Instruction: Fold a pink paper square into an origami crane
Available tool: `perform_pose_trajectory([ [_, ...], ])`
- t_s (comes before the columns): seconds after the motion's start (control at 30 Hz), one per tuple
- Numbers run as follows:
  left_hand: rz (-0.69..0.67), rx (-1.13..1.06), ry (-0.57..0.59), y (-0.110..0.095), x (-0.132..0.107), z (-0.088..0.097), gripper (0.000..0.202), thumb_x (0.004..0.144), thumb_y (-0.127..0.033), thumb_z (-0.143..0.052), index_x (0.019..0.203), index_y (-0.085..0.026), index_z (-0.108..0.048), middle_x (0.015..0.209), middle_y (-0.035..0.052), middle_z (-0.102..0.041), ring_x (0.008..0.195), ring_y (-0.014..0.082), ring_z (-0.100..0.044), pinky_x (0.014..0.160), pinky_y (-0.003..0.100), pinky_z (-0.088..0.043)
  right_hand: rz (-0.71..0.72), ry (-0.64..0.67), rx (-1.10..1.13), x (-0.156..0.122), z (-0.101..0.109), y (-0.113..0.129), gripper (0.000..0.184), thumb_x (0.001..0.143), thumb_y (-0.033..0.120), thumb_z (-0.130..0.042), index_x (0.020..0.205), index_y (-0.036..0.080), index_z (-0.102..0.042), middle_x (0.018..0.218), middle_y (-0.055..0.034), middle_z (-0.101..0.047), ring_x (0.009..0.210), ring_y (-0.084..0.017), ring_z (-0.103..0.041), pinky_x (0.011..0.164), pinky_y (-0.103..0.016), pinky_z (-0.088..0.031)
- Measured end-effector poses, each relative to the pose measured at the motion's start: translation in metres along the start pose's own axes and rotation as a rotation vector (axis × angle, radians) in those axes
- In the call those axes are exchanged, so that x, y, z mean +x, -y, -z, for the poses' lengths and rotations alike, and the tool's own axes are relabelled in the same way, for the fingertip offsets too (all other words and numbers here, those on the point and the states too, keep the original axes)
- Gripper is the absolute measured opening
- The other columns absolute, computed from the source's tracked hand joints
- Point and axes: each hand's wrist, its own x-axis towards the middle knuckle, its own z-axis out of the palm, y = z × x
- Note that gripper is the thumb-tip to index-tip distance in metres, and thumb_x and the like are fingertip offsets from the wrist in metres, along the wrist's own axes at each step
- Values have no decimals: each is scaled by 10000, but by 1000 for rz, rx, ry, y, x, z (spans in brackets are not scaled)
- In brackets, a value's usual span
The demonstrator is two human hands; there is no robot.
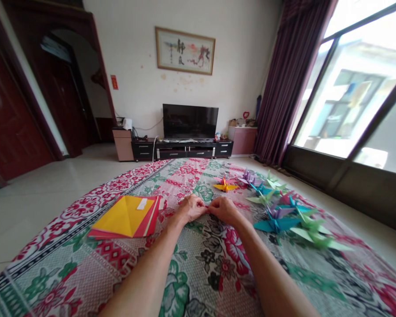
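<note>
My left hand (192,208) and my right hand (225,209) meet over a flowered cloth (198,264), fingers pinched together on a small piece of red paper (207,205) between them. Most of that paper is hidden by my fingers. A stack of coloured paper sheets (127,216), yellow on top with a white slip, lies to the left of my left hand. To the right of my right hand lie several folded paper cranes: an orange one (225,186), a blue one (274,224), purple ones (251,178) and green ones (312,235).
The cloth covers a wide low surface with tiled floor (46,189) around it. A television (190,121) on a dark low cabinet stands at the far wall, under a framed picture (185,50). Large windows with purple curtains (284,88) are on the right, dark wooden doors (13,123) on the left.
</note>
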Motion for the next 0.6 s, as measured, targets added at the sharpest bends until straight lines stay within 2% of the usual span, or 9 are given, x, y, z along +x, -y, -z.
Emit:
perform_pose_trajectory([
  [0.2,-34,47,-32,1,0,-5,167,674,-324,-584,677,-192,-685,770,20,-604,714,121,-541,637,204,-408,80,38,198,-9,14,-17,272,729,303,-447,601,131,-615,518,31,-445,514,-80,-359,472,-197,-254],
  [0.4,-7,48,-28,6,4,-10,153,651,-312,-593,673,-197,-691,773,16,-615,728,126,-546,646,203,-415,165,112,186,-12,23,-20,261,711,304,-491,550,141,-617,535,22,-495,529,-86,-398,492,-198,-293],
  [0.6,19,65,-53,1,4,-10,164,654,-304,-576,654,-187,-690,781,30,-615,724,127,-547,635,206,-406,152,114,134,-9,20,-19,269,702,301,-499,508,139,-590,526,19,-496,521,-83,-397,476,-194,-280],
])
